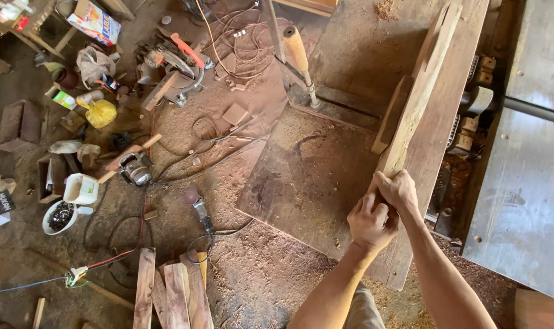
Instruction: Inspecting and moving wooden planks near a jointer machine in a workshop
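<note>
Hands meet at five o'clock in the head view: left hand (369,222) and right hand (399,192) both clench the near end of a pale wooden plank (418,100), which stands on edge on the workbench (313,176), running toward one o'clock. Sawdust floor (258,274) lies at seven o'clock.

A circular saw (170,70) lies on the sawdust-strewn floor. Just right of it runs a tangle of cables (240,30). Below and left of the saw sits a yellow bag (101,113); further down, a white bowl (58,217). Well below it lie several short planks (170,295).
</note>
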